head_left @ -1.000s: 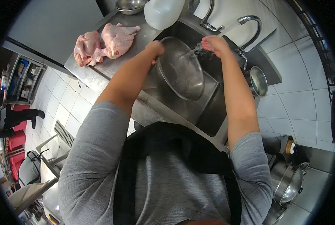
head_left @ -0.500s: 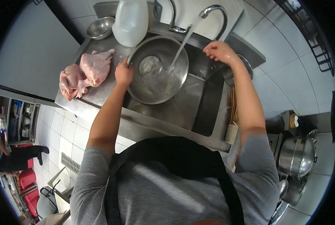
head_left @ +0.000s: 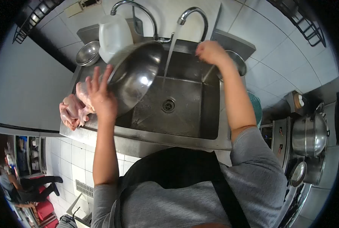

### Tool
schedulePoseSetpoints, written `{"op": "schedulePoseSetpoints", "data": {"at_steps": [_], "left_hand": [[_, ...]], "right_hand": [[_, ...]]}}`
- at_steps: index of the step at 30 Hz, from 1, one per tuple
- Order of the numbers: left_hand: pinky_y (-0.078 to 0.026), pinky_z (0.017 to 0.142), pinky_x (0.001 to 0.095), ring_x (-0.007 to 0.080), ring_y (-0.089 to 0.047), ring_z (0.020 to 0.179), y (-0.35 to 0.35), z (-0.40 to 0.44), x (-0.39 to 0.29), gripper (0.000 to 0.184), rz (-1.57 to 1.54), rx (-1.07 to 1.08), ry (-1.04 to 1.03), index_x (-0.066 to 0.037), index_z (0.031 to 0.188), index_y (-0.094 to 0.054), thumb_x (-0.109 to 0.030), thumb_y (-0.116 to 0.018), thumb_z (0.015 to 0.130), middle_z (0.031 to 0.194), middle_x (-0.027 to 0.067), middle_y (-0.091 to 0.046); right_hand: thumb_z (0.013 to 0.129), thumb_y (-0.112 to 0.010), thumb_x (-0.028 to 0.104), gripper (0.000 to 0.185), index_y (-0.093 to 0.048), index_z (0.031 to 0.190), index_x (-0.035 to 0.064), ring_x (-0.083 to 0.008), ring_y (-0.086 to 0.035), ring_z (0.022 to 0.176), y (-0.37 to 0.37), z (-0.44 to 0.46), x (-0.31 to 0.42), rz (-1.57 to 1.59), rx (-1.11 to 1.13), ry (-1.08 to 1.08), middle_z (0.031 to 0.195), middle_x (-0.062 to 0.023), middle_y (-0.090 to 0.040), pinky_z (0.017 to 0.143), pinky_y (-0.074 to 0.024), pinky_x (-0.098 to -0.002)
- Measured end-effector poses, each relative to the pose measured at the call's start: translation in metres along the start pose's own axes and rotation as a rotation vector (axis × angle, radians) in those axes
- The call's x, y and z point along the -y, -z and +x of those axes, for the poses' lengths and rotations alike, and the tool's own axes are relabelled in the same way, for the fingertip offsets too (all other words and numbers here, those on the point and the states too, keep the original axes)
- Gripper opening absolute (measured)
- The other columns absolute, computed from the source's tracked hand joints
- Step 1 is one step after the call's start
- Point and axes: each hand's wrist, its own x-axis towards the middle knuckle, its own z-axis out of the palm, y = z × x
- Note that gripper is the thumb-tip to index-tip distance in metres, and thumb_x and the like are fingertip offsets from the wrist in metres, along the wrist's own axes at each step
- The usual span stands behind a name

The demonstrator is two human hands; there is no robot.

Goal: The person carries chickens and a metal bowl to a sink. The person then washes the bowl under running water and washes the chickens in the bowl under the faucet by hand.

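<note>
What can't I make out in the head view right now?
All in the head view:
- Right hand: fingers lost to motion blur.
- Bowl: upper-left rim blurred.
- Left hand: any contact with the bowl is covered by the hand itself.
- Sink: left part hidden by the bowl.
- Bottle: lower right hidden by the bowl.

Light bright, whitish. On my feed a hard white glare spot sits on the steel bowl (head_left: 139,72); its far-left rim smears with motion blur, as does the right hand (head_left: 214,52). Sink basin (head_left: 184,123) dimmer, walls shadowed. Fisheye bends the wall tiles (head_left: 266,32); corners black.
</note>
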Motion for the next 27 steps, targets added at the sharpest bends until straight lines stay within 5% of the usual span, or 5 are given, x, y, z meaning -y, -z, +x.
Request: {"op": "schedulePoseSetpoints", "data": {"at_steps": [8, 14, 22, 24, 27], "left_hand": [[-0.031, 0.103, 0.0381, 0.0316, -0.042, 0.121, 0.030, -0.006, -0.011, 0.070, -0.109, -0.086, 0.205, -0.020, 0.127, -0.050, 0.018, -0.044, 0.068, 0.130, 0.0097, -0.047], [-0.040, 0.092, 0.0297, 0.0224, -0.054, 0.109, 0.024, -0.028, 0.005, 0.052, -0.331, -0.100, 0.322, -0.007, 0.125, -0.050, 0.013, -0.047, 0.076, 0.120, 0.0135, -0.055], [-0.043, 0.084, 0.0282, 0.0179, -0.054, 0.097, -0.031, -0.075, 0.027, 0.037, -0.989, -0.075, 0.851, -0.002, 0.124, -0.045, 0.001, -0.045, 0.087, 0.113, 0.0091, -0.055], [-0.043, 0.085, 0.0296, 0.0194, -0.054, 0.099, -0.044, -0.085, 0.025, 0.037, -1.043, 0.036, 1.036, -0.002, 0.124, -0.045, 0.002, -0.043, 0.088, 0.114, 0.0097, -0.055], [-0.043, 0.086, 0.0317, 0.0209, -0.054, 0.101, -0.058, -0.086, 0.003, 0.041, -1.116, 0.100, 1.200, -0.003, 0.127, -0.042, 0.004, -0.041, 0.087, 0.115, 0.0107, -0.054]], "right_hand": [[0.077, -0.061, 0.020, 0.026, -0.065, 0.100, 0.0078, -0.0266, -0.052, 0.109, -0.053, 0.030, -0.075, -0.518, 0.190, -0.304, 0.111, -0.0088, -0.061, 0.088, -0.0364, -0.0503], [0.070, -0.071, 0.026, 0.032, -0.066, 0.096, 0.0088, -0.0245, -0.053, 0.106, -0.072, 0.051, -0.109, -0.624, -0.226, -0.124, 0.103, -0.0076, -0.063, 0.084, -0.0376, -0.0482], [0.070, -0.069, 0.031, 0.038, -0.065, 0.095, 0.0031, -0.0315, -0.060, 0.090, -0.047, 0.034, -0.190, -0.191, -0.198, -0.322, 0.092, -0.0161, -0.064, 0.080, -0.0467, -0.0401], [0.075, -0.062, 0.016, 0.039, -0.058, 0.111, 0.0018, -0.0361, -0.057, 0.100, -0.070, 0.021, -0.210, -0.298, 0.321, -0.230, 0.110, -0.0184, -0.059, 0.084, -0.0464, -0.0447], [0.076, -0.056, 0.018, 0.037, -0.060, 0.110, 0.0055, -0.0338, -0.057, 0.101, -0.141, 0.030, -0.260, -0.256, 0.255, -0.275, 0.108, -0.0217, -0.058, 0.089, -0.0435, -0.0428]]}}
